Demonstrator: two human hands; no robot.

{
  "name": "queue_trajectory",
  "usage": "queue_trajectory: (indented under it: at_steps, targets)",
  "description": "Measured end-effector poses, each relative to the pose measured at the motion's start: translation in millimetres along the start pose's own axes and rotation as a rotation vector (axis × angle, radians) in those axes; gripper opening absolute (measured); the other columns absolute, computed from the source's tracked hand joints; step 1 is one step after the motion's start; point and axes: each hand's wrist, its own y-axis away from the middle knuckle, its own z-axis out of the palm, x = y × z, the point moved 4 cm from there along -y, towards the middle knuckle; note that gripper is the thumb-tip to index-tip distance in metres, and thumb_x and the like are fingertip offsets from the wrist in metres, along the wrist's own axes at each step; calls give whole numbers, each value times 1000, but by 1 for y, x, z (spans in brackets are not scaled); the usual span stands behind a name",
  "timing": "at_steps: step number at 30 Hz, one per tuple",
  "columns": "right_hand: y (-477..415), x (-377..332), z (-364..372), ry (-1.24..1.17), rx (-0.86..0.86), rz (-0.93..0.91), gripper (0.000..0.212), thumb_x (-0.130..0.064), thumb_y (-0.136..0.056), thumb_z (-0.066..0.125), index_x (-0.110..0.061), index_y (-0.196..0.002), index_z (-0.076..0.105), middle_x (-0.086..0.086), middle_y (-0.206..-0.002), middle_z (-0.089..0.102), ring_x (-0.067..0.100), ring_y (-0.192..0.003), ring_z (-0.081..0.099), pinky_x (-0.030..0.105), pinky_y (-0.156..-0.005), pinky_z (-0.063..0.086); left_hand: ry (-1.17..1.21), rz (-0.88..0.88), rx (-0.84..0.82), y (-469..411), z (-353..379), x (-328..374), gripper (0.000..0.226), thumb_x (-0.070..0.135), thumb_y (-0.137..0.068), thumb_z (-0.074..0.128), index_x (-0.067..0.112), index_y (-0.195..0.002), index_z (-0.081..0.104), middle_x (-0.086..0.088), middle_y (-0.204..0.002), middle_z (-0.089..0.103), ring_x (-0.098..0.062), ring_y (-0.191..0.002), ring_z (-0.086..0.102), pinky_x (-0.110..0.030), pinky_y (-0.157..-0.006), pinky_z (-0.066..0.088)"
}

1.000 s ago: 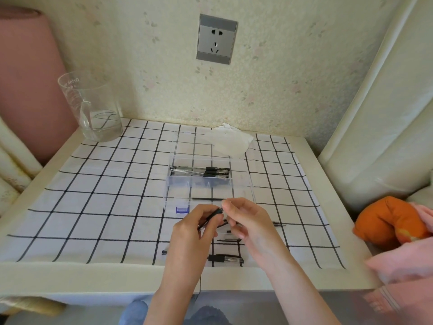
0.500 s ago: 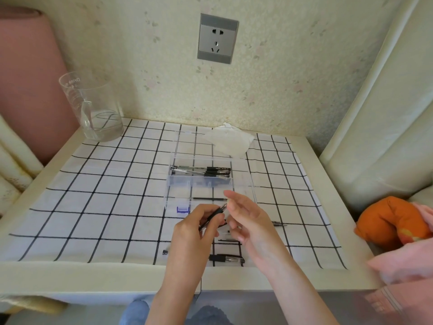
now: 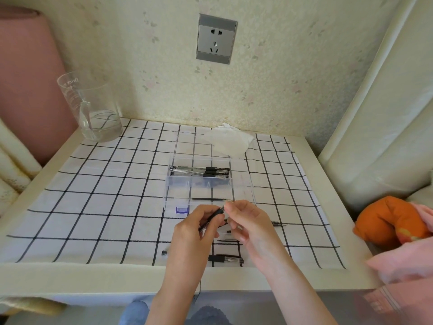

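The left hand grips the pen; the right hand pinches its tip (small part hidden). Hold it steady, align squarely, twist gently.

Cloth: white tablecloth with black grid lines
Socket: grey wall plate
Cushion: orange stuffed lump
Clip: seemingly purple plastic latch

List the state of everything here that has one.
pen, gripped by left hand, right hand pinching its end
clear box, open, pens inside
glass, upright, part full
socket, nothing plugged in
tissue, crumpled
second pen, lying on cloth
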Motion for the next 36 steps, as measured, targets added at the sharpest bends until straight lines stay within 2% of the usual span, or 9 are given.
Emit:
queue_trajectory:
  at_steps: [4, 7, 9, 12, 14, 19, 24, 30, 36]
  targets:
    - [0, -1, 2, -3, -26, -24, 36, -29, -71, 71, -11, -102, 69, -6, -64, 56, 7, -55, 46, 17, -42, 28, 10, -10, 5, -1, -1, -1, 17, 18, -86, 61, 35, -87, 59, 24, -80, 67, -5, -65, 62, -12, -61, 48]
    - [-1, -1, 1, 31, -3, -23, 20, -27, -68, 74, -12, -82, 72, -4, -59, 54, 9, -54, 44, 18, -43, 26, 13, -2, -11, 0, 0, 2, 19, 19, -86, 61, 38, -87, 58, 24, -79, 67, -5, -64, 62, -12, -61, 47]
    - [-3, 0, 1, 39, 23, -6, 26, -33, -62, 75, -13, -77, 67, -4, -56, 54, 9, -52, 43, 17, -41, 28, 18, -4, -18, 0, 1, 3, 19, 19, -86, 61, 38, -87, 58, 24, -81, 67, -4, -64, 61, -10, -60, 46]
    - [-2, 2, 1, 3, -2, -4, 43, -37, -64, 73, -12, -99, 66, -6, -64, 58, 8, -53, 47, 16, -40, 30, 19, -14, 1, -1, 0, 1, 19, 19, -86, 61, 37, -86, 58, 23, -80, 67, -5, -63, 62, -10, -60, 46]
    - [0, 1, 1, -3, -37, -19, 40, -30, -70, 71, -12, -106, 68, -7, -66, 59, 7, -55, 48, 17, -42, 29, 31, -20, 10, -1, 0, -1, 17, 18, -86, 61, 35, -86, 59, 19, -79, 67, -6, -63, 62, -11, -60, 47]
    - [0, -2, -1, 35, -16, -14, 21, -25, -70, 71, -11, -86, 72, -6, -55, 58, 7, -53, 46, 19, -44, 26, 37, -29, -2, -1, 1, 2, 21, 18, -87, 59, 39, -85, 58, 23, -77, 67, -5, -62, 61, -8, -58, 45]
    - [0, 0, -1, 21, -9, -21, 28, -27, -69, 72, -14, -94, 75, -5, -60, 55, 8, -57, 44, 21, -46, 26, 54, -32, 10, -2, 0, 0, 20, 17, -86, 61, 36, -85, 59, 13, -72, 68, -6, -62, 61, -9, -60, 46]
    - [0, 0, 0, 43, 78, -59, 30, -30, -67, 72, -9, -88, 74, -7, -52, 52, 11, -55, 40, 18, -44, 28, 78, -48, 4, -1, 1, 1, 21, 16, -85, 62, 37, -84, 60, 12, -70, 68, -6, -60, 61, -7, -58, 45]
    - [3, 4, 3, 65, 207, -100, 9, -21, -81, 70, -12, -81, 72, -8, -50, 51, 8, -50, 41, 13, -43, 34, 68, -57, 20, -1, 1, -1, 24, 14, -84, 63, 38, -81, 61, 8, -64, 67, -7, -60, 61, -7, -58, 45]
